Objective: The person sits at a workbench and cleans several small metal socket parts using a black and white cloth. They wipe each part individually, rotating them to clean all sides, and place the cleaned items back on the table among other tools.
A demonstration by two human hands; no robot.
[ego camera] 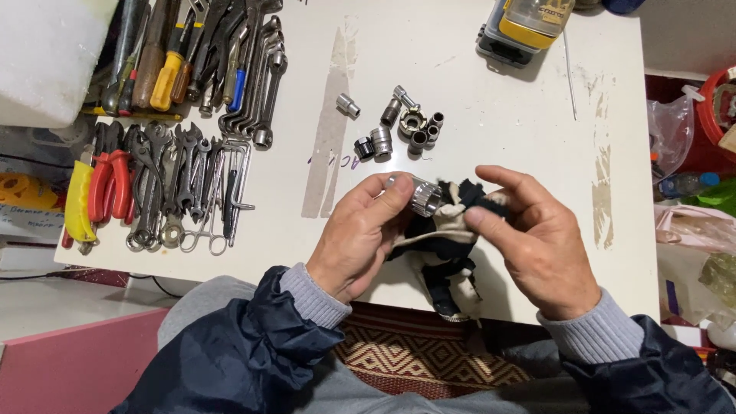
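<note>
Socket [420,195], shiny metal, pinched at its end by left hand [360,241] fingertips, held just above white counter [491,123] edge. Right hand [537,245] closed on black-and-cream rag [445,245], pressed against socket's free end for wiping. More sockets [406,126] clustered beyond; wrenches [180,184] and pliers [107,188] laid in rows at left, within reach.

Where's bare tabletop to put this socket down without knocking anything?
Widest free patch: the right part of the table, between the loose sockets and the right edge, below the yellow-grey case. A narrower strip runs between the wrenches and the left hand. The left side is crowded with pliers and screwdrivers.
</note>
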